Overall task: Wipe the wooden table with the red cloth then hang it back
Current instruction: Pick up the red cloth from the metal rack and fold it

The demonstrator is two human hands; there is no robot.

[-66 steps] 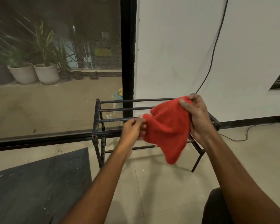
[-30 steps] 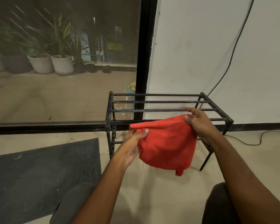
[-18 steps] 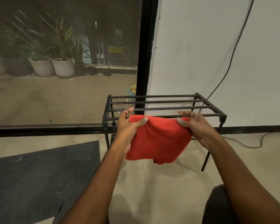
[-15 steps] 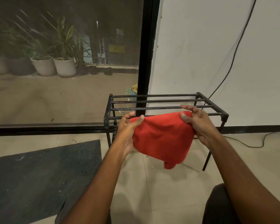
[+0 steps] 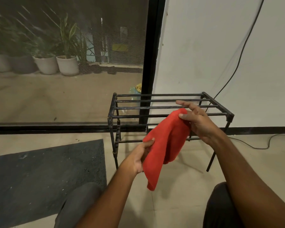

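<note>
My right hand (image 5: 198,122) pinches the top corner of the soft red cloth (image 5: 164,145), its other fingers loosely spread, while my left hand (image 5: 138,157) grips the lower edge, holding it in front of the black metal bar rack (image 5: 171,106). Bunched like this, it could slide between the bars. Pale round plant pots (image 5: 67,65) outside hold leafy plants.

Fuzzy matt red cloth (image 5: 164,145); black rack (image 5: 169,105) looks like scuffed painted metal.
</note>
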